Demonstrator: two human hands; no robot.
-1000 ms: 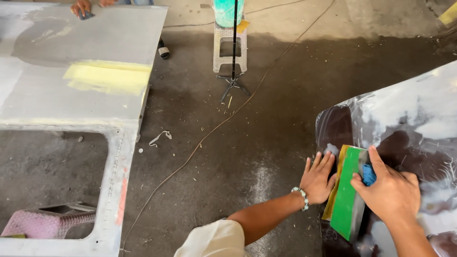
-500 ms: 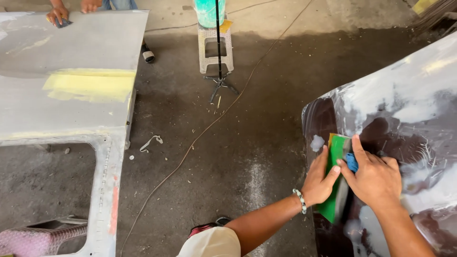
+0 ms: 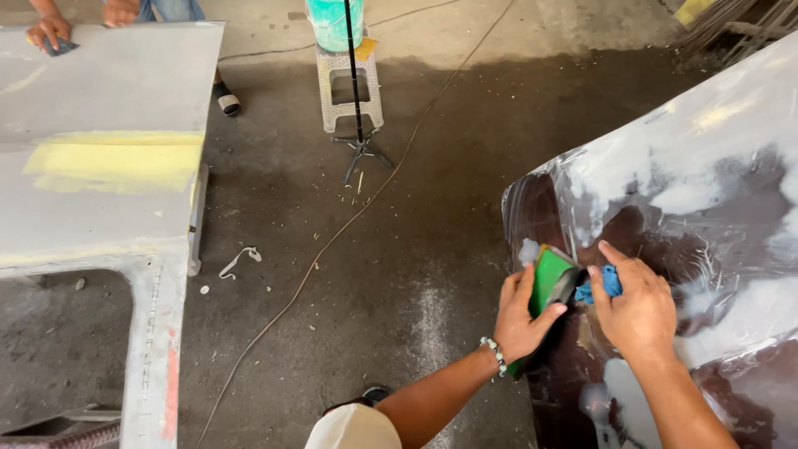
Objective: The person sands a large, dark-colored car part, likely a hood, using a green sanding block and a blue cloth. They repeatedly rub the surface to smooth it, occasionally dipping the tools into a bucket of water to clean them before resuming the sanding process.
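Both hands down on a wet dark car panel [image 3: 706, 216]: left hand [image 3: 522, 320] gripping a green sanding block [image 3: 549, 283], right hand [image 3: 636, 308] pinching a blue cloth [image 3: 605, 284] just beside it, grey panel [image 3: 100, 166] with a yellow patch [image 3: 116, 160] well off left

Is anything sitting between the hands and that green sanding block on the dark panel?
Nothing visible. The left hand already grips the green sanding block against the dark panel; the right hand lies beside it, holding a blue cloth.
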